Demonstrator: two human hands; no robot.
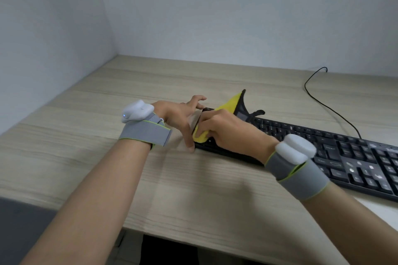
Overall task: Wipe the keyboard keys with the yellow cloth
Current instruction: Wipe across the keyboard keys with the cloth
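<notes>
Wiping is under way at the keyboard's [312,146] left end: the right hand [226,131] presses the yellow cloth [202,135] closed in its grip, directly beneath the fingers. The left hand [176,116], fingers spread, steadies the edge. Keys stretching right of the grip look unwiped, by my judgement.

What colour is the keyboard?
The keyboard is black with pale key markings, seen best in the head view.

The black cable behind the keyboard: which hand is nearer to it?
Right. The right hand presses the yellow cloth on the keyboard, nearer the cable; the left hand is farther left.
</notes>
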